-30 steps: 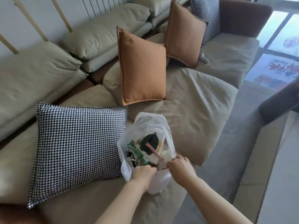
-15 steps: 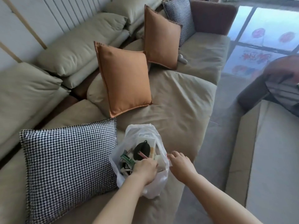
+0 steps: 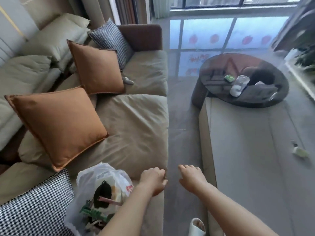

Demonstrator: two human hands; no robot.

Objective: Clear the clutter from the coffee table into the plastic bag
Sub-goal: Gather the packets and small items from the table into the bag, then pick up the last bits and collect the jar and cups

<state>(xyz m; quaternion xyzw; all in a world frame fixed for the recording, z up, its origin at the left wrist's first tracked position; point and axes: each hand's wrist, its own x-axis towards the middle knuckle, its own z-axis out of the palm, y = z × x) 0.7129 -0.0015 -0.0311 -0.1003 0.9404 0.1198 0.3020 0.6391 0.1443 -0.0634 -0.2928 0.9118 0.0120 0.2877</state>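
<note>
A white plastic bag (image 3: 95, 176) stands open on the sofa seat at the bottom of the view, holding a black round item, a pink stick and green pieces. My left hand (image 3: 153, 181) hovers just right of the bag, fingers curled, holding nothing. My right hand (image 3: 191, 178) hangs over the floor gap, fingers loosely apart and empty. The round dark glass coffee table (image 3: 213, 74) stands far right, carrying a green packet (image 3: 229, 78), a clear plastic cup (image 3: 238, 86) lying tilted and a dark bowl-like item (image 3: 262, 77).
Two orange cushions (image 3: 59, 123) and a houndstooth cushion (image 3: 34, 210) lie on the beige sofa (image 3: 136, 130). A long beige table (image 3: 247, 159) runs on the right with a small pale object (image 3: 300, 151). A white slipper (image 3: 196, 227) is on the grey floor.
Both hands have let go of the bag and pulled to its right. The view has swung right and up, bringing the round coffee table and window into sight.
</note>
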